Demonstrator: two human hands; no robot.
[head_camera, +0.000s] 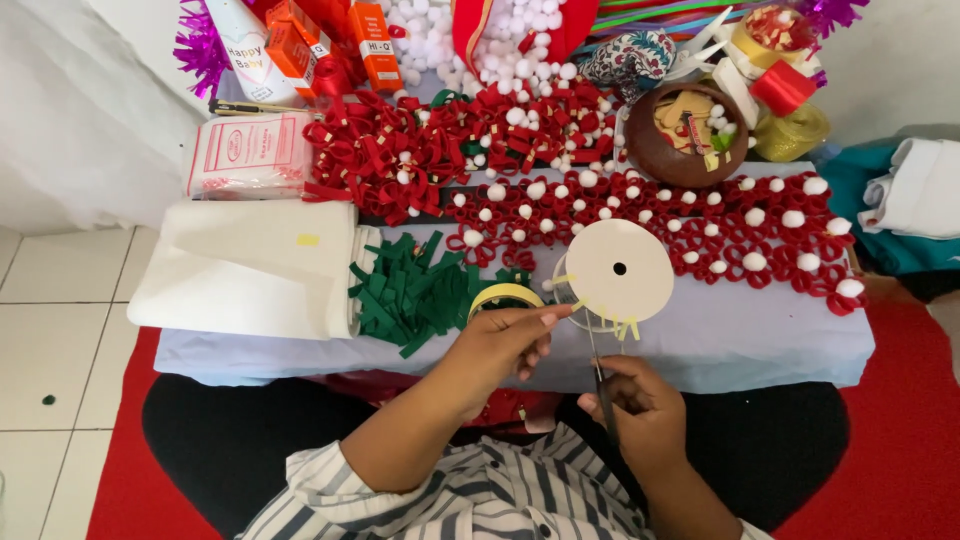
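My left hand (497, 345) holds a thin strip coming off a cream tape spool (619, 270) with a small centre hole, near the table's front edge. Short yellow tape bits hang from the spool's lower rim. My right hand (640, 400) grips a pair of scissors (597, 360) pointing up toward the strip just below the spool. A roll of yellow tape (503, 295) lies beside my left hand.
A pile of green ribbon pieces (410, 290), a folded white sheet (250, 265), red ribbon loops with white pompoms (700, 225), a brown bowl (685, 135) and boxes cover the low blue-clothed table (760, 345). Red mat and white tiles surround it.
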